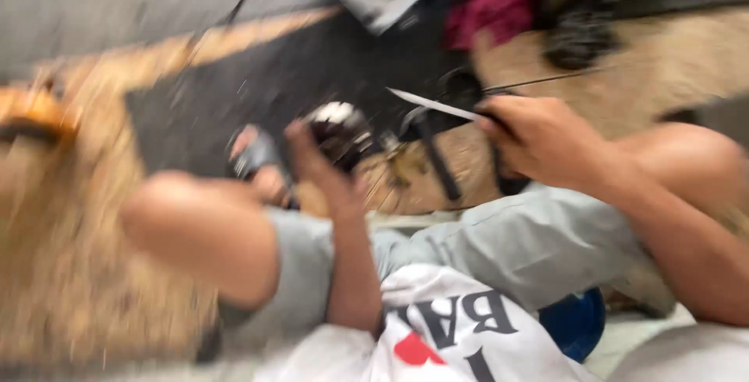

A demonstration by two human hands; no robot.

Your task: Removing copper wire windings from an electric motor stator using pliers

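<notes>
Here your right hand (538, 142) is clenched on a thin blade (437, 106), which juts out to its left. Your left hand (316, 165) cups a dark round part (341, 134), probably hard and heavy; grip its sides. The blade looks stiff and sharp.

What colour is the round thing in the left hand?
Dark, almost black, with a whitish top; blurred, shown in the head view, held by the left hand.

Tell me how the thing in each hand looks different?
The left hand grips a round dark object with a white top; the right hand holds a thin, flat pale blade. The round object is chunky and dark; the blade is slim, long and light. Both are blurred, held above the dark mat.
</notes>
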